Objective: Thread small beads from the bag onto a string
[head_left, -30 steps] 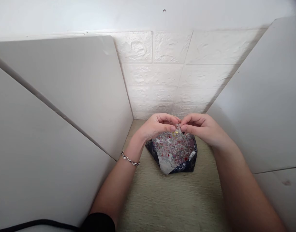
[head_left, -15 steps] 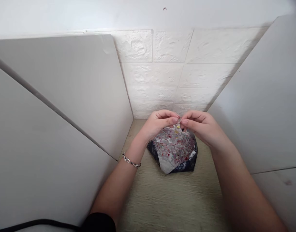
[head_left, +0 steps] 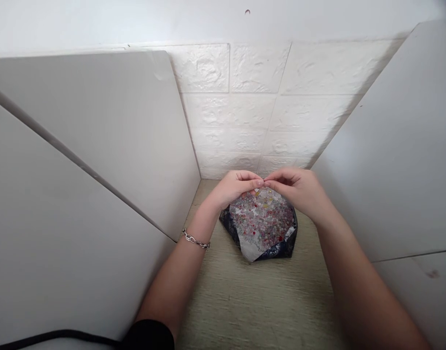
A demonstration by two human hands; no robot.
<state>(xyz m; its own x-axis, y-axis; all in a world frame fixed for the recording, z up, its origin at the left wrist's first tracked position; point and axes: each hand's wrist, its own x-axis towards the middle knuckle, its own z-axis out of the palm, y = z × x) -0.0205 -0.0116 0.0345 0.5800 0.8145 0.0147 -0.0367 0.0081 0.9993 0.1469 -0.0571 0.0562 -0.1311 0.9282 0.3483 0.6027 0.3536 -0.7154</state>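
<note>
Over the far edge of a spread of small beads [head_left: 265,218], my two hands meet at the fingertips. My left hand [head_left: 239,187], below a silver chain bracelet [head_left: 196,239], is closed in a pinch. Thumb and forefinger of my right hand [head_left: 298,189] are pinched too, touching the left fingertips. Whatever lies between them is too small to make out. The beads are mostly clear and pink, with some red and yellow ones. They lie on a whitish sheet [head_left: 250,248] above dark blue patterned material [head_left: 277,250].
A greenish wood-grain surface [head_left: 245,301] lies under the beads. Grey-white panels stand at the left [head_left: 99,126] and right [head_left: 394,146], with a white brick-textured wall [head_left: 237,112] behind. A black cable [head_left: 62,334] runs along the lower left.
My right hand has moved left and my fingertips have come together, closing the small gap between them. The yellow bits seen between the hands before now show lower, among the beads.
</note>
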